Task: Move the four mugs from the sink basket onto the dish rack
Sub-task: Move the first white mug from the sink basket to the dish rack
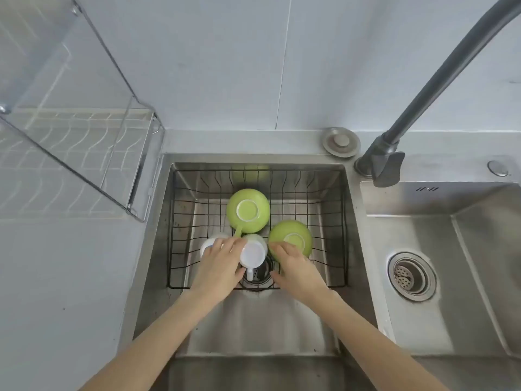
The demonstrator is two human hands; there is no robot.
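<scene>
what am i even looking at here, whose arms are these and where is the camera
The camera sits on a person's head, looking down, so the two bare arms are theirs. Below is a steel sink with a black wire basket in it. Four mugs stand upside down in the basket: two green mugs and two white mugs. The left hand rests over the white mugs; the right hand touches the nearer green one. Nothing is lifted yet. The dish rack waits at upper left, the faucet at right.
</scene>
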